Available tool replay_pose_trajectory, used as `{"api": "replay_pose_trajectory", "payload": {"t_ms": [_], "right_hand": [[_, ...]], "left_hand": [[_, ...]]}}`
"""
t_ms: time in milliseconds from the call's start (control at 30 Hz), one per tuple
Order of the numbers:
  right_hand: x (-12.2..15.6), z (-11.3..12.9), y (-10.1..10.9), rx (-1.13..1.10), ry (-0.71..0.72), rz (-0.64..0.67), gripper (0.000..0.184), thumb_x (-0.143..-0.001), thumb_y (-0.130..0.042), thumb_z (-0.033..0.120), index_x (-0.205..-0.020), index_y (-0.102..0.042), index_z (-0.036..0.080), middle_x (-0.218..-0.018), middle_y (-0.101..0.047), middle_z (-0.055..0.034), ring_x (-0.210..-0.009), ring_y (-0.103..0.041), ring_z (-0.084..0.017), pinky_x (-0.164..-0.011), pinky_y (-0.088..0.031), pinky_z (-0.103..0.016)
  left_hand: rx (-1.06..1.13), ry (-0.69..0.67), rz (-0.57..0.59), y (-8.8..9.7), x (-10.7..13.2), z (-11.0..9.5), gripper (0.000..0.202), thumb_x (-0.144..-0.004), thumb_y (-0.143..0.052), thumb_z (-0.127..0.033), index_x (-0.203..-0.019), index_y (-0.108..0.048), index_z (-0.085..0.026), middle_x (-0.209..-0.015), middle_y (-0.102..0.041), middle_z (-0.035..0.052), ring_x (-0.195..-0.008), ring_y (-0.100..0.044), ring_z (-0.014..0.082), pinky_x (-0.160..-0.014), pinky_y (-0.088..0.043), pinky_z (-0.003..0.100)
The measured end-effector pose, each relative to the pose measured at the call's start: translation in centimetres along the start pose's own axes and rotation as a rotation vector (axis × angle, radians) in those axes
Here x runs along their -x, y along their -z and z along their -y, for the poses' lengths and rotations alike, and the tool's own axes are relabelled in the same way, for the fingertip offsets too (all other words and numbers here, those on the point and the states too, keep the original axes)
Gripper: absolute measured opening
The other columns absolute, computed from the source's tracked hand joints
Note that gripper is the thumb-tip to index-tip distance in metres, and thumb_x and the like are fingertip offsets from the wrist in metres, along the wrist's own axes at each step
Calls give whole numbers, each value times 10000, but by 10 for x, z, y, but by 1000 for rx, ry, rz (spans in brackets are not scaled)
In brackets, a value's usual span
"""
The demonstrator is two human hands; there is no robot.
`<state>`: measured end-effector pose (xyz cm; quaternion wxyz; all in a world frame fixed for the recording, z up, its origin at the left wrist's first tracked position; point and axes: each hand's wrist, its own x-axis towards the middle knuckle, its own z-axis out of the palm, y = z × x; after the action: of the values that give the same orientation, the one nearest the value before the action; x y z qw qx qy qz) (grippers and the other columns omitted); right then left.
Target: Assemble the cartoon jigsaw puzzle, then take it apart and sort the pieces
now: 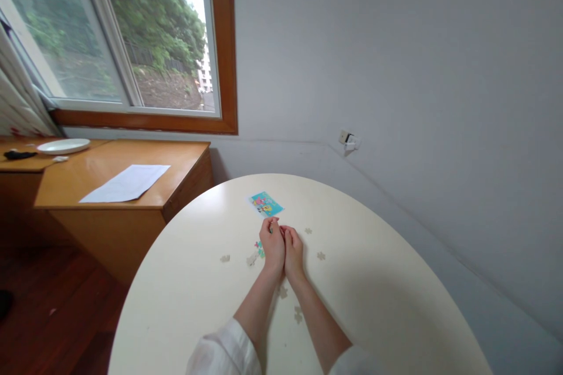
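Note:
My left hand and my right hand rest side by side on the round cream table, fingers curled and tips pressed together around something small that I cannot make out. Just beyond the fingertips lies a small turquoise picture card. Loose jigsaw pieces lie scattered around the hands: one to the left, one to the right, one farther out, coloured ones beside my left hand, and others between my forearms.
A wooden desk stands to the left under the window, with a sheet of paper and a white plate on it. A grey wall runs behind and to the right, with a socket.

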<state>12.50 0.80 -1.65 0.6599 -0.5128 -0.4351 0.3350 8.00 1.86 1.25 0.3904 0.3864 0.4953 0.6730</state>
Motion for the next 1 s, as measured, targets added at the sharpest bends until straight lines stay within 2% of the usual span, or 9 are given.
{"api": "replay_pose_trajectory", "payload": {"t_ms": [333, 633, 833, 1000], "right_hand": [[0, -5, 1, 8, 25, 15, 314, -777, -451, 438, -826, -610, 172, -823, -670, -57, -769, -589, -186, -716, -449, -304], [0, -7, -1, -2, 26, 73, 303, -804, -435, 429, -743, -582, 172, -701, -632, -21, -698, -562, -167, -667, -440, -284], [1, -1, 0, 54, 43, 29, 295, -810, -406, 400, -800, -600, 178, -787, -658, -42, -732, -579, -170, -689, -441, -287], [1, 1, 1, 103, 55, -14, 260, -798, -406, 362, -791, -597, 186, -784, -660, -40, -733, -581, -174, -692, -438, -288]], "left_hand": [[1, -107, 13, -1, 1, -1, 169, -796, -461, -289, -769, -584, -177, -654, -569, -5, -653, -546, 136, -642, -431, 255], [-20, -150, 29, -1, 2, -3, 177, -804, -445, -277, -789, -589, -175, -674, -576, 1, -678, -553, 140, -663, -432, 260], [-31, -139, 15, 1, 1, 1, 186, -801, -450, -298, -782, -588, -176, -682, -582, 6, -685, -557, 143, -655, -434, 259], [-47, -119, 4, 3, -1, 6, 182, -786, -457, -303, -752, -583, -176, -673, -580, 6, -662, -549, 141, -644, -435, 260]]}}
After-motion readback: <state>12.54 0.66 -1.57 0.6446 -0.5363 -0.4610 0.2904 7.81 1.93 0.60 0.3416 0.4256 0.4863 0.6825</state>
